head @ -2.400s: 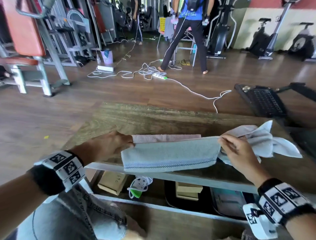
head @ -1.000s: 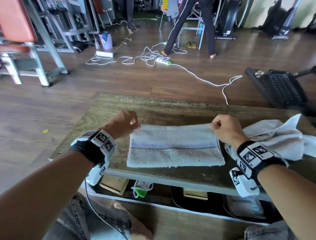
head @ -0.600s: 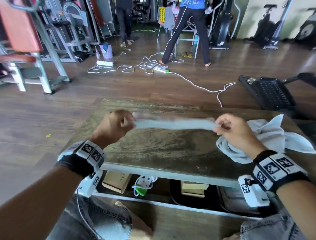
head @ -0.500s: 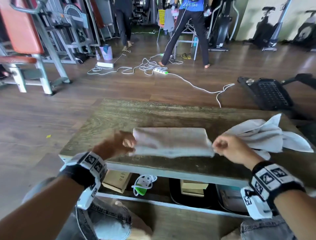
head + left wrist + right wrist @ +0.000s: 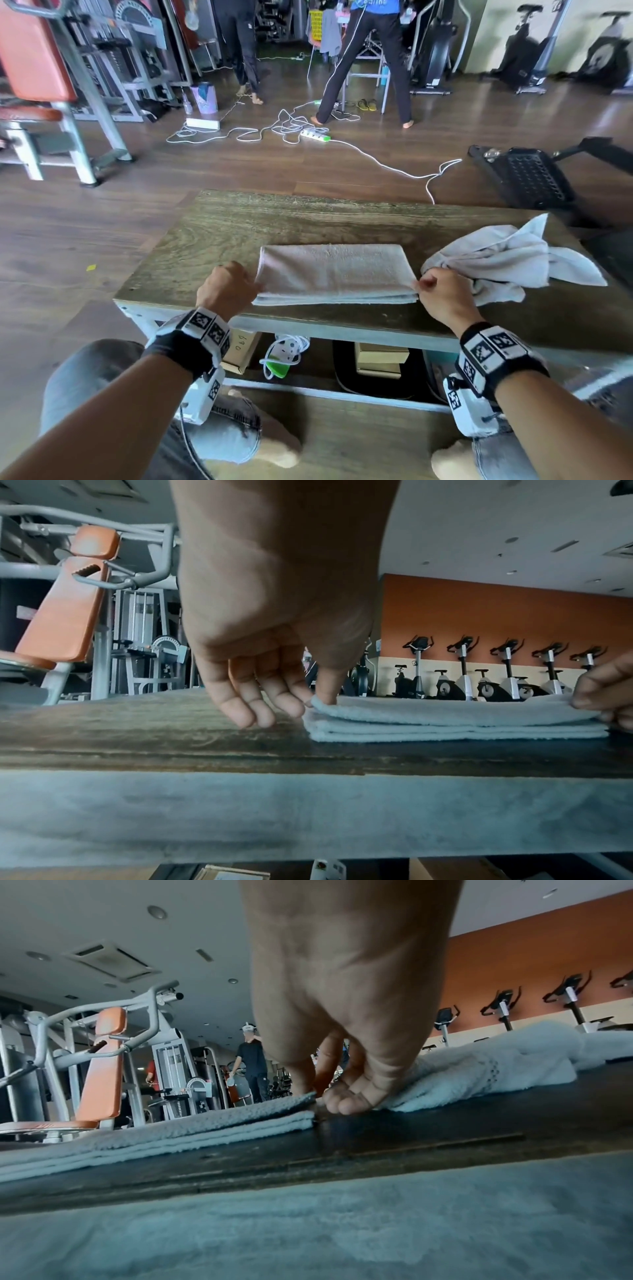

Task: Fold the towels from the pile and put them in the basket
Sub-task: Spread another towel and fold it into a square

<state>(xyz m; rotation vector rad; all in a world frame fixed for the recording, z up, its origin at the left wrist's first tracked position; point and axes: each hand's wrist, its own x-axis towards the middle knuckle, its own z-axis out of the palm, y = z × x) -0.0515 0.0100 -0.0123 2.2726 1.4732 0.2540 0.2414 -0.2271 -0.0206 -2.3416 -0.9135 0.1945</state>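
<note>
Folded towel [image 5: 334, 272] lies flat on the counter [image 5: 308, 219], near its front edge, several layers stacked w/ edges roughly flush. Left hand [image 5: 227, 291] pinches the top layer's near-left corner btwn thumb and forefinger, other fingers [image 5: 240, 710] hanging loose over the wood. Right hand [image 5: 445, 296] pinches the near-right corner the same way. Crumpled towel [image 5: 513, 260] sits just right of the right hand, touching it.

Handling, as a guess: terry is light, soft, floppy, not slippery and not fragile. Lifted by the corners the middle prob sags and layers splay. Better to grip through all layers at both short ends, or slide a palm under. Basket not in view.
</note>
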